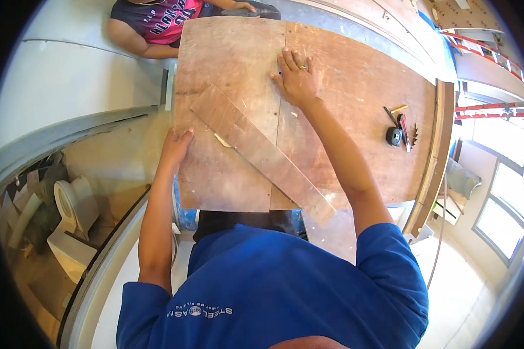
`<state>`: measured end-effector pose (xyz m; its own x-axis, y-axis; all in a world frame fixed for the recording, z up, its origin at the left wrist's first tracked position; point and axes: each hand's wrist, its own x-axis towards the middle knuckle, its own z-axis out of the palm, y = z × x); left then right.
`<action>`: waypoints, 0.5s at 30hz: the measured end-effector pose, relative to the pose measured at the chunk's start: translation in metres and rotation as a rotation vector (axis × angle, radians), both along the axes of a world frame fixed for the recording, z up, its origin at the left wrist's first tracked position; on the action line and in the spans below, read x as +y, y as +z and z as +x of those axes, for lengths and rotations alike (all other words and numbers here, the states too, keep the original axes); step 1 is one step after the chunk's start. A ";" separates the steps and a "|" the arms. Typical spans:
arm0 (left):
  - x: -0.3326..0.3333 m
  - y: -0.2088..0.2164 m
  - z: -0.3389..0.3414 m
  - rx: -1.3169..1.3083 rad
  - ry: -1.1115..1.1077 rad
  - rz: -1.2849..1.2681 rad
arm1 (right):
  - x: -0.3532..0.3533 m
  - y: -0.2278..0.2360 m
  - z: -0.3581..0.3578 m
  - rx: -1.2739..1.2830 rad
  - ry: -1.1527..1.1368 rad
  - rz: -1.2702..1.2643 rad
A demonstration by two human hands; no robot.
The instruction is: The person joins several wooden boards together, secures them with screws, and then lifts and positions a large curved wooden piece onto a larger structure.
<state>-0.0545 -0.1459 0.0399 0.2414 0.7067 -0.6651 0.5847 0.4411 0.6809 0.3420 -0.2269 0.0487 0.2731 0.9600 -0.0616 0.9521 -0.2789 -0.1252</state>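
My left hand [179, 143] grips the left edge of a plywood sheet [233, 52]; the fingers at the rim are partly hidden. Flat on the plywood, fingers spread, rests my right hand [298, 79], beside the seam with a second plywood panel [355, 70]. A long narrow plywood strip [262, 154] lies diagonally across both, its near end jutting past the front edge. Close to its left side is a small pale wood splinter [222, 140].
At the right lie a tape measure [393, 136], a red-handled cutter [404, 131] and a yellow-handled hammer [398, 109]. Wooden boards [435, 157] edge the right side. Across the table sits another person [148, 29]. A toilet bowl [73, 203] stands low at left.
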 end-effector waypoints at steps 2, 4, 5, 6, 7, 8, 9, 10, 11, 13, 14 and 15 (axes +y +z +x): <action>0.002 0.011 0.008 0.011 -0.030 -0.021 | -0.021 0.003 -0.013 0.104 0.008 -0.010; 0.006 -0.014 -0.003 -0.023 -0.016 -0.030 | -0.061 0.008 -0.046 0.225 0.017 0.043; 0.004 -0.025 -0.009 -0.035 -0.003 -0.038 | -0.091 0.014 -0.070 0.273 0.039 0.034; 0.003 -0.027 -0.007 -0.004 0.027 -0.006 | -0.121 0.024 -0.092 0.318 0.061 0.031; 0.001 -0.026 -0.004 0.028 0.058 0.027 | -0.148 0.037 -0.115 0.337 0.031 -0.021; -0.002 -0.024 -0.003 0.064 0.084 0.055 | -0.171 0.047 -0.134 0.359 -0.004 -0.077; -0.005 -0.017 0.001 0.078 0.079 0.062 | -0.187 0.048 -0.144 0.356 -0.029 -0.059; -0.005 -0.007 0.009 0.093 0.074 0.076 | -0.198 0.048 -0.150 0.355 -0.054 -0.033; -0.006 0.002 0.014 0.109 0.072 0.090 | -0.206 0.046 -0.152 0.353 -0.077 -0.009; -0.004 0.009 0.014 -0.038 0.078 -0.021 | -0.212 0.044 -0.151 0.371 -0.084 -0.029; -0.002 0.010 0.012 -0.111 0.080 -0.073 | -0.212 0.044 -0.149 0.380 -0.087 -0.037; -0.001 0.011 0.011 -0.097 0.096 -0.080 | -0.215 0.046 -0.142 0.334 -0.077 -0.027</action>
